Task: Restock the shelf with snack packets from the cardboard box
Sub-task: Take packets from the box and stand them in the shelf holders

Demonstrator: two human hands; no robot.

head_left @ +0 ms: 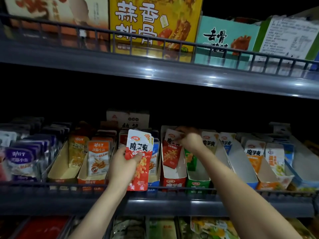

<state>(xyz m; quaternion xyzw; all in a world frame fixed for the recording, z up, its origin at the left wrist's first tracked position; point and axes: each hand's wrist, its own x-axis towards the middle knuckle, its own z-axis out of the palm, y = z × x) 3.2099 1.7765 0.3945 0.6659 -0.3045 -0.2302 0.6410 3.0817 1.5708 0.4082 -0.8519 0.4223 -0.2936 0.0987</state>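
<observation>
Two grips up at middle shelf [172,207]. Left grip [123,163] clutches stack of red packets [139,157] in front of it. Right grip [190,140] pinches top of single red packet [170,152] standing in red display box [173,181].

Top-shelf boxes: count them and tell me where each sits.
4: cream-and-red box far left, yellow box next, teal box right of it, white-labelled box far right. A blue sliver at the frame edge may be a fifth.
</observation>
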